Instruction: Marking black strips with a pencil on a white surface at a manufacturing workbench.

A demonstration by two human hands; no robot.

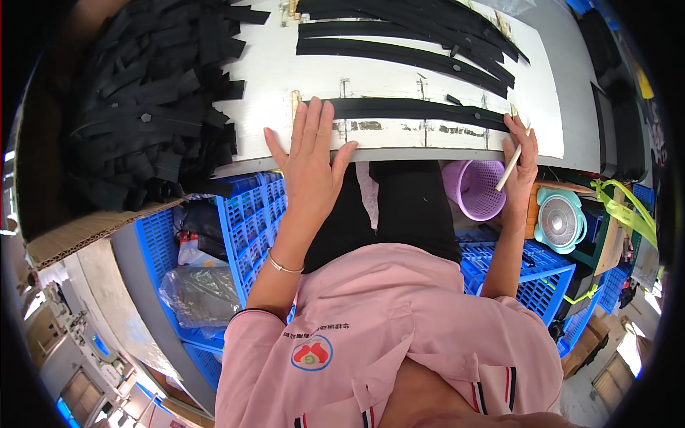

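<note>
A long black zipper [407,109] lies across the white board [385,78] near its front edge, with a small slider toward its right end. My left hand [311,153] rests flat at the zipper's left end, fingers spread and pointing away from me. At the other end, my right hand [524,153] touches the zipper with its fingertips and holds a slim white pencil-like stick [512,164], which slants down toward me. Pencil lines and dark smudges mark the board around the zipper. Farther back lie more black zippers [357,47], side by side and partly overlapping.
A big heap of black strips [153,100] fills the left side, over a cardboard box edge [100,230]. Below the table stand blue plastic crates [250,221], a purple perforated basket [479,189] and a turquoise round fan-like device [560,220]. Dark objects line the right.
</note>
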